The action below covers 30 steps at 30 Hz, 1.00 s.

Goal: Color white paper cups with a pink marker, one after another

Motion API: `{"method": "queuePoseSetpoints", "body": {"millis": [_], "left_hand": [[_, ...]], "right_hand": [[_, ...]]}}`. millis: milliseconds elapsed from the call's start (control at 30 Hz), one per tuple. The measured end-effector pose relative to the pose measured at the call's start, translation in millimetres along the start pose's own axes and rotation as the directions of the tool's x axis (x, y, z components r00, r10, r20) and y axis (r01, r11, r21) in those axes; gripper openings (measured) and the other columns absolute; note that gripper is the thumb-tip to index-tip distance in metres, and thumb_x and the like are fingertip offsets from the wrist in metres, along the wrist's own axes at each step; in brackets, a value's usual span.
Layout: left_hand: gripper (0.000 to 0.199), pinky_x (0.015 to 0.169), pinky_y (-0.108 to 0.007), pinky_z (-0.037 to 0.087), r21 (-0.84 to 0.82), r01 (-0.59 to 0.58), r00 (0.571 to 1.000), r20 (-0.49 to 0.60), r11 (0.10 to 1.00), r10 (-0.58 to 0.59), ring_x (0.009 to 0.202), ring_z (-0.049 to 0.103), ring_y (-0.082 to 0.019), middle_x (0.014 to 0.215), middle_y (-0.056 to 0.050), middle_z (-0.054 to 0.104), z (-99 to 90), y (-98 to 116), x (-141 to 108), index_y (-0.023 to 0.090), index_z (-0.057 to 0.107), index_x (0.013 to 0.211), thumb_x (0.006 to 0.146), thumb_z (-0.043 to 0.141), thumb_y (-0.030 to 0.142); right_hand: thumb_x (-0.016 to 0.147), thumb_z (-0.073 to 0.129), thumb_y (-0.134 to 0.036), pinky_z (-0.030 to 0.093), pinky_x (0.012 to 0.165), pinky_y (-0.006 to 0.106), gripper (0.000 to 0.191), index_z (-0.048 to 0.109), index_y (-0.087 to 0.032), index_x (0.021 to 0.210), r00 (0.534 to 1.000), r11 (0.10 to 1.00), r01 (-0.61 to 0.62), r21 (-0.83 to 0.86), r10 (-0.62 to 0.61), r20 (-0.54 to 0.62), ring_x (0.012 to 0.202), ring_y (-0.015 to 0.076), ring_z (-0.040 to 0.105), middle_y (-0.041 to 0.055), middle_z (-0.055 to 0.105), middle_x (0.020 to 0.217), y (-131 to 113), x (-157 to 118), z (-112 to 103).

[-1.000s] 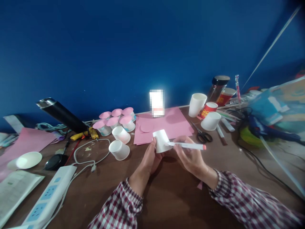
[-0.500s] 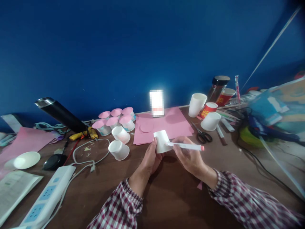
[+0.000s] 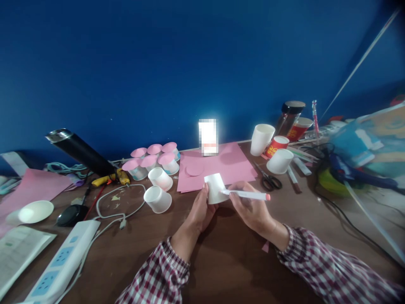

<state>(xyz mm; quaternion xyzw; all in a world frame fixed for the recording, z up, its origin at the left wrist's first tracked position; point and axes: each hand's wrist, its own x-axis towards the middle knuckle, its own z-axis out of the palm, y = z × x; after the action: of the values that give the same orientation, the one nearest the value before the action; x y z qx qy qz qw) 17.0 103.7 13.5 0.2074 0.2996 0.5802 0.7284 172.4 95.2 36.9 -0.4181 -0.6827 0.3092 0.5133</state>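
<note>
My left hand (image 3: 201, 210) is closed around a white paper cup (image 3: 215, 187), tilted and held above the brown table. In my right hand (image 3: 251, 209) is a white marker (image 3: 249, 194) with a reddish end, gripped like a pen. Its tip meets the side of the cup; any mark there is too small to make out. Behind the cup lie sheets of pink paper (image 3: 226, 162), with a pink paper disc (image 3: 195, 169) on them. To the left stand two white paper cups (image 3: 158, 199) and several cups topped with pink discs (image 3: 168, 159).
Scissors (image 3: 270, 180) lie right of the paper, near a white cup (image 3: 280, 161), a red cup (image 3: 277, 146) and more markers (image 3: 294, 179). At left are a power strip (image 3: 60, 257), a black flask (image 3: 82, 152) and loose cables. A blue wall (image 3: 158, 63) rises behind.
</note>
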Motion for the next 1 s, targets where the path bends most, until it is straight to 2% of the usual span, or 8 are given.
{"method": "queuePoseSetpoints", "body": {"millis": [167,533,767,867,1000], "left_hand": [[0.038,0.091,-0.034,0.052,-0.008,0.002,1.0,-0.001,1.0,-0.002,0.091,0.067,-0.02,0.1,-0.011,0.073,0.7,0.7,-0.2,0.01,0.07,0.105,0.094,0.059,0.045],[0.04,0.078,-0.03,0.053,-0.007,0.017,1.0,-0.023,1.0,-0.018,0.082,0.066,-0.018,0.093,-0.01,0.072,1.8,1.6,0.6,0.011,0.07,0.103,0.097,0.051,0.046],[0.041,0.083,-0.032,0.052,-0.015,0.016,0.999,-0.033,1.0,-0.017,0.084,0.066,-0.019,0.093,-0.01,0.072,1.7,1.7,-0.2,0.011,0.07,0.103,0.096,0.054,0.048],[0.042,0.083,-0.033,0.052,-0.006,0.017,1.0,-0.02,1.0,-0.018,0.084,0.066,-0.02,0.093,-0.01,0.073,1.8,2.0,-0.7,0.01,0.07,0.103,0.094,0.056,0.049],[0.037,0.09,-0.034,0.05,-0.03,0.028,0.999,-0.025,0.999,-0.029,0.09,0.067,-0.021,0.098,-0.009,0.074,1.1,1.9,-1.0,0.011,0.07,0.104,0.092,0.062,0.046]], "right_hand": [[0.093,0.057,-0.025,0.043,0.052,0.023,0.007,0.06,-0.02,0.088,1.0,1.0,0.012,-0.02,-0.012,0.011,0.057,0.0123,0.053,0.0005,0.061,0.073,-2.9,-0.1,-1.4],[0.089,0.055,-0.018,0.041,0.049,0.022,0.009,0.057,-0.02,0.08,0.999,0.999,0.039,-0.006,-0.039,0.032,0.054,0.0119,0.052,-0.0008,0.059,0.066,-6.4,2.9,1.1],[0.088,0.055,-0.019,0.04,0.047,0.021,0.009,0.057,-0.02,0.08,0.998,1.0,0.026,0.007,-0.026,0.054,0.052,0.0116,0.051,-0.0015,0.059,0.064,-7.8,1.5,-0.5],[0.09,0.055,-0.02,0.043,0.05,0.022,0.009,0.059,-0.02,0.082,0.999,0.999,0.032,0.002,-0.032,0.025,0.055,0.0123,0.054,-0.0007,0.06,0.067,-5.7,1.1,-0.6],[0.093,0.056,-0.025,0.047,0.055,0.024,0.008,0.061,-0.02,0.089,0.997,1.0,0.023,0.001,-0.022,-0.074,0.062,0.0143,0.058,0.0015,0.063,0.075,0.2,1.7,-0.6]]}}
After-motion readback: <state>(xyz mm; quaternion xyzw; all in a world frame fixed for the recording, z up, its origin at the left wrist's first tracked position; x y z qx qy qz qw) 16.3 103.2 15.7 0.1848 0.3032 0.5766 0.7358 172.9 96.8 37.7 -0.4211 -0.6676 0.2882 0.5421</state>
